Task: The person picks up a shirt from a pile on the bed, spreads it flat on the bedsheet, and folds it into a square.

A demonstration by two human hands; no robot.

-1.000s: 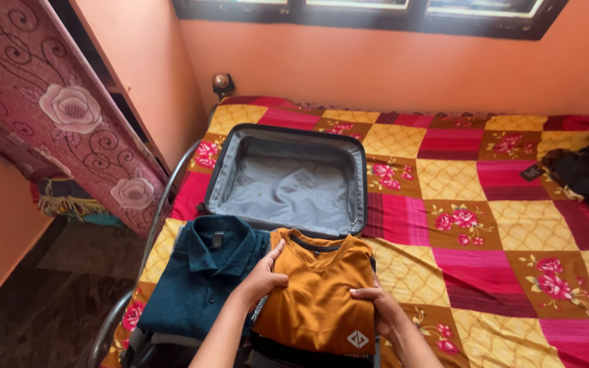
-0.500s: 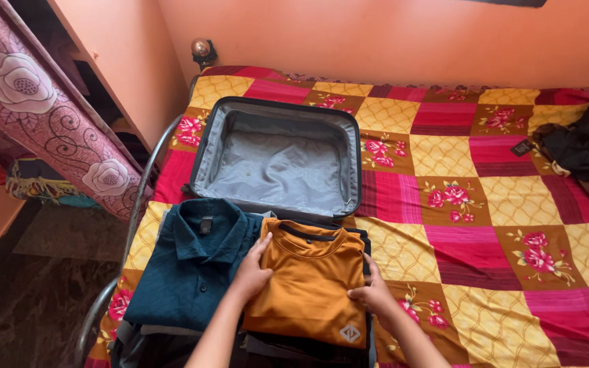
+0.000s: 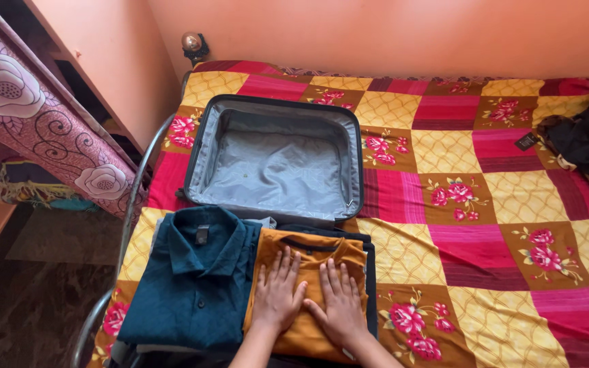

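Both hands, left (image 3: pixel 277 294) and right (image 3: pixel 339 303), lie open, flat on the orange shirt (image 3: pixel 308 262), pressing it into the suitcase (image 3: pixel 202 146) at lower centre.

Head camera looks steeply down, close over the bed (image 3: pixel 512 272).

A small dark tag (image 3: pixel 526 141) — beside the dark clothes (image 3: pixel 586 143).

Just beyond the fingertips of the left hand (image 3: pixel 278 297) and right hand (image 3: pixel 339 303), the open grey-lined suitcase lid (image 3: pixel 275 163) offers free room. The teal polo shirt (image 3: pixel 195 283) crowds the left side; the patterned bedspread (image 3: pixel 485 272) lies open rightward. A dark clothing heap (image 3: pixel 584 146), possibly garments, sits far right.
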